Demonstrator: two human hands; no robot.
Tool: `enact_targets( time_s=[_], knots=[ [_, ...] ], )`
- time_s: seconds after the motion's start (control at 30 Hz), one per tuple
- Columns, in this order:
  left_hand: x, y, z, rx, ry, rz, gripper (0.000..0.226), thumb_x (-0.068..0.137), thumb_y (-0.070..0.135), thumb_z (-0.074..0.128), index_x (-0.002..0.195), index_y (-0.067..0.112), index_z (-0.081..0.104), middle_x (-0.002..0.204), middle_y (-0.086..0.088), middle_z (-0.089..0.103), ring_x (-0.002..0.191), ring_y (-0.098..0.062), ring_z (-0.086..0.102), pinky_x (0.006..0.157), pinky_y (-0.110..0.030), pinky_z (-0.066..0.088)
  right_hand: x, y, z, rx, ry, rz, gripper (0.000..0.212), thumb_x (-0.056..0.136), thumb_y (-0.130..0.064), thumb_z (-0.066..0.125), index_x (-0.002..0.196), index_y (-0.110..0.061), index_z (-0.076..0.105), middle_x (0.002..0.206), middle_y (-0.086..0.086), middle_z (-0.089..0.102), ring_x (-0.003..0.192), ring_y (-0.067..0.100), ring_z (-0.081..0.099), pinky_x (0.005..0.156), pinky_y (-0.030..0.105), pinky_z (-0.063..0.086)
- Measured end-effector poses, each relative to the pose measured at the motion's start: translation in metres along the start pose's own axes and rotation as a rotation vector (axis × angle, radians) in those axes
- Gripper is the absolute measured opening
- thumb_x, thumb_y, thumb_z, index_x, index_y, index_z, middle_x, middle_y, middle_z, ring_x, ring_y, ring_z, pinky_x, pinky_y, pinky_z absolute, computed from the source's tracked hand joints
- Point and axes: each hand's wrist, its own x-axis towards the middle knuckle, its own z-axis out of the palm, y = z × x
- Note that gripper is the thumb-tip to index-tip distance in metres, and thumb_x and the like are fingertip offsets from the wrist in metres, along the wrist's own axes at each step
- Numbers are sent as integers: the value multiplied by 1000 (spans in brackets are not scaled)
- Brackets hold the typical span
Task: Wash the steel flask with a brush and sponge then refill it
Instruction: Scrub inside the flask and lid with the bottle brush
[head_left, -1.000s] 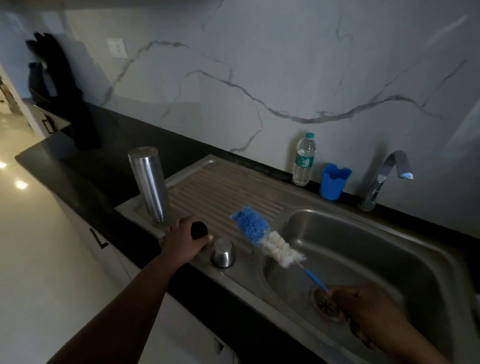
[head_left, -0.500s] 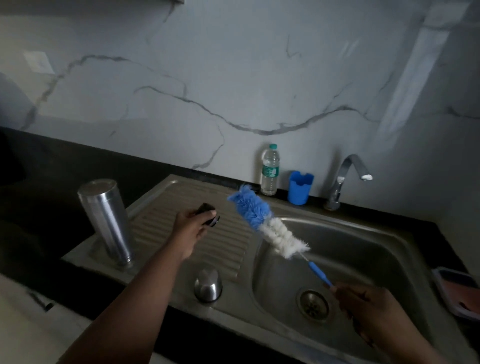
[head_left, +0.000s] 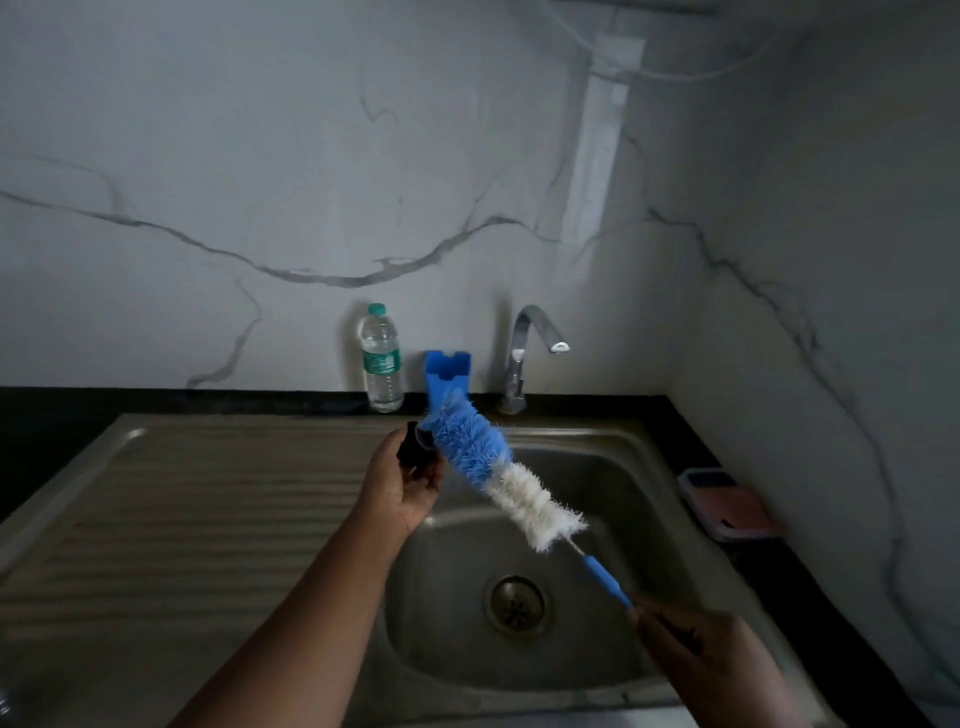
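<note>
My left hand (head_left: 402, 491) holds a small black flask stopper (head_left: 415, 449) over the left edge of the sink basin (head_left: 597, 649). My right hand (head_left: 711, 667) grips the blue handle of a long bottle brush (head_left: 498, 473) at the lower right. The brush's blue tip bristles touch the stopper; white bristles follow further down the shaft. The steel flask and its steel cap are out of view.
A ribbed steel drainboard (head_left: 182, 519) lies left of the basin. Along the back wall stand a plastic water bottle (head_left: 382, 358), a blue holder (head_left: 447, 371) and the tap (head_left: 524, 353). A pink soap dish (head_left: 727, 501) sits on the black counter at right.
My left hand lifted the black stopper off the drainboard and carried it right over the basin. The brush tip came up against it. My view swung right, so the flask and cap left the frame.
</note>
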Motion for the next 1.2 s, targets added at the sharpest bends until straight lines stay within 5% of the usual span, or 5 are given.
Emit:
enact_targets(
  time_s=[0.3, 0.43, 0.7, 0.97, 1.2],
  knots=[
    [13, -25, 27, -58, -43, -1, 39, 92, 23, 61, 125, 3, 59, 119, -18, 65, 111, -31, 63, 98, -43, 51, 9, 25, -7, -84, 99, 4, 49, 81, -37, 68, 64, -79, 49, 70, -46, 57, 79, -26, 54, 62, 2, 44],
    [8, -28, 29, -54, 11, 13, 30, 95, 28, 60, 112, 3, 58, 103, -17, 63, 92, -25, 63, 83, -32, 53, 17, 29, -10, -72, 122, -31, 36, 82, -29, 71, 73, -64, 66, 50, -30, 56, 63, -26, 52, 59, 2, 42],
    [7, -28, 27, -24, 11, 26, 30, 93, 24, 61, 115, 4, 60, 105, -17, 66, 95, -27, 65, 85, -36, 56, 25, 25, -12, -26, 31, -22, 20, 86, -31, 66, 96, -48, 70, 49, -44, 50, 65, -30, 50, 58, -1, 41],
    [7, -29, 23, -37, 30, 17, 35, 91, 20, 63, 121, 3, 58, 111, -18, 65, 113, -29, 62, 105, -40, 47, 32, 26, -4, -13, 6, -32, 26, 84, -30, 68, 85, -55, 66, 52, -46, 49, 70, -30, 50, 60, -1, 41],
    [7, -28, 20, -29, 24, 16, 35, 92, 24, 63, 121, 4, 58, 108, -18, 66, 95, -28, 64, 85, -37, 55, 30, 27, -2, -21, 1, -28, 21, 84, -34, 68, 85, -54, 68, 60, -41, 56, 72, -24, 54, 60, 2, 43]
  ],
)
